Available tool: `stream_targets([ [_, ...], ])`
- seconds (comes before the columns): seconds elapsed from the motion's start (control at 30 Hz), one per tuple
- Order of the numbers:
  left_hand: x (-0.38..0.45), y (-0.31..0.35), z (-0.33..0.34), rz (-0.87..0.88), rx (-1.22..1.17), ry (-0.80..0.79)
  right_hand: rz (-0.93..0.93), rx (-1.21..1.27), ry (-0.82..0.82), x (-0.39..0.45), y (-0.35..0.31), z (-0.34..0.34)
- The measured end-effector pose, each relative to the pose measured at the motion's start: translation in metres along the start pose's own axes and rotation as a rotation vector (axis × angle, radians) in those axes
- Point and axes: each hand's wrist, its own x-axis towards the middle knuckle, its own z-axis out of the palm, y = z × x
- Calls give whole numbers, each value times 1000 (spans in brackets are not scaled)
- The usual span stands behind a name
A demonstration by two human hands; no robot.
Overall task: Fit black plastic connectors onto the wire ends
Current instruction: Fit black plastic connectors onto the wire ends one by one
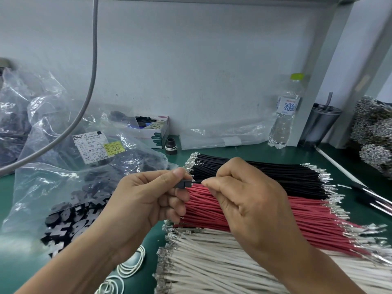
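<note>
Right up close, the white wires (212, 264) fan across the bottom of the view, metal terminals bristling at their left ends, and both forearms reach in over them. The left hand (144, 200) is curled, thumb and forefinger pinching a small black connector (184, 184) just above the red wires (275, 215). The right hand (241, 194) faces it, fingers bunched, pinching a thin black wire (196, 182) whose end meets the connector's right face; how deep it sits inside, I cannot tell. Beneath and behind the hands lie three bundles side by side on the green tabletop (8, 209): white nearest, red in the middle, and the black wires (254, 172) farthest back, all tipped with silvery terminals. To the left, a clear plastic bag (42, 198) sprawls open, with black connector pieces (70, 228) heaped inside and a printed label (91, 148) on it. White rubber bands (131, 266) lie by the left wrist. Further back stands a small cardboard box (158, 132) against the wall, a black cone-shaped part (171, 145) beside it, then a water bottle (285, 115) with a green cap and a grey tumbler (320, 124). At far right, bundles of silvery terminals (375, 132) are stacked, and a grey cable (84, 98) hangs down on the left.
</note>
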Motion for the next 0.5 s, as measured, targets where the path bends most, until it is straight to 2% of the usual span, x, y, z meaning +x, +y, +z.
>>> stream_targets([
  [0.07, -2, 1, 3, 45, 83, 14, 59, 61, -21, 0, 1, -2],
  [0.2, -5, 2, 4, 268, 375, 33, 158, 168, -61, 1, 0, -6],
  [0.5, -7, 1, 5, 252, 414, -24, 121, 162, -121, 3, -8, -11],
])
